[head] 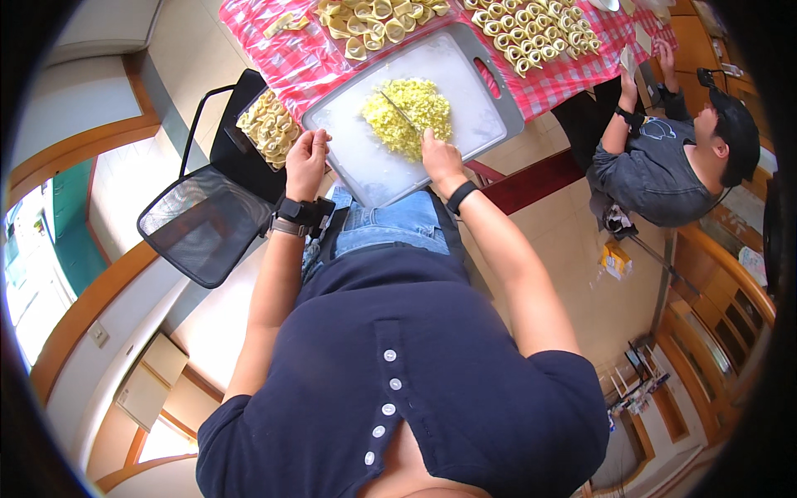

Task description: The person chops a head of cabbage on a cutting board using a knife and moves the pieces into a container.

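Note:
My right hand [441, 160] grips the handle of a knife [398, 109], whose thin blade lies across a heap of finely chopped pale yellow-green vegetable [429, 103]. The heap sits in the middle of a white cutting board [348, 149] with a grey rim and a slot handle. Just off the board's left edge is my left hand [307, 159], its fingers curled with the fingertips near the thumb; whether something small is between them I cannot tell.
Folded dumplings [377, 25] and rows of wrapped ones [535, 34] lie beyond the board on a red checked tablecloth [535, 99]. More dumplings [271, 127] fill a tray on a black chair [205, 211] at left. A co-worker [660, 155] at right holds a wrapper.

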Available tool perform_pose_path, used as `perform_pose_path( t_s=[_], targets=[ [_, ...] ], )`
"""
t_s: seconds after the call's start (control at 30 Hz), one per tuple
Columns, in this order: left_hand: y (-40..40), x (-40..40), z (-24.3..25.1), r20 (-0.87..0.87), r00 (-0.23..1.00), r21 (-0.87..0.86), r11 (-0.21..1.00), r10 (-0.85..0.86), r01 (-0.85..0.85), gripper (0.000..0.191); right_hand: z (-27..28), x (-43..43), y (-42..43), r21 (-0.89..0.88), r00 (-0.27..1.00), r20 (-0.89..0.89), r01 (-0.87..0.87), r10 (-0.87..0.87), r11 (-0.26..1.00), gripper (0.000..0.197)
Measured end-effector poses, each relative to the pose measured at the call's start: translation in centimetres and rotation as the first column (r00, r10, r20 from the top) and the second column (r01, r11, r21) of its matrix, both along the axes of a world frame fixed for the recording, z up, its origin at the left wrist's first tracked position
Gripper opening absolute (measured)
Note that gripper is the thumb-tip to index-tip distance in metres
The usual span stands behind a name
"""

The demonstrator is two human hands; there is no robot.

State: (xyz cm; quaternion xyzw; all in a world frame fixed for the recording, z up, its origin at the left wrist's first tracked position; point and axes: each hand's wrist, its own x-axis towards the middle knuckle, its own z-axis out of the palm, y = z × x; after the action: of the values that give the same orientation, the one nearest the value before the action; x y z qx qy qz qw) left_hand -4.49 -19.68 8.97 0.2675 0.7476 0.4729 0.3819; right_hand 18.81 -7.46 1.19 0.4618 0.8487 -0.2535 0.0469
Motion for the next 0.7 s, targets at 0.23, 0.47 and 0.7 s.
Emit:
perform_pose_path(
  t_s=[0.23, 0.47, 0.7],
  targets=[
    [-1.9, -0.6, 0.2, -0.059, 0.998, -0.041, 0.999, 0.014, -0.016, 0.031, -2.8, 1.0, 0.6, 0.025, 1.0, -0.024, 0.007, -0.006, 1.0, 0.016],
    [-3.3, -1.7, 0.6, -0.06, 0.997, -0.015, 0.999, 0.041, -0.042, 0.03, -2.0, 1.8, 1.2, 0.051, 0.999, -0.03, 0.031, -0.029, 0.998, 0.021],
    [-4.2, -2.1, 1.8, 0.012, 0.993, 0.003, 0.993, 0.121, -0.121, 0.028, -3.3, 2.4, 0.9, 0.084, 0.993, -0.113, 0.048, -0.039, 0.995, 0.022]
  ],
)
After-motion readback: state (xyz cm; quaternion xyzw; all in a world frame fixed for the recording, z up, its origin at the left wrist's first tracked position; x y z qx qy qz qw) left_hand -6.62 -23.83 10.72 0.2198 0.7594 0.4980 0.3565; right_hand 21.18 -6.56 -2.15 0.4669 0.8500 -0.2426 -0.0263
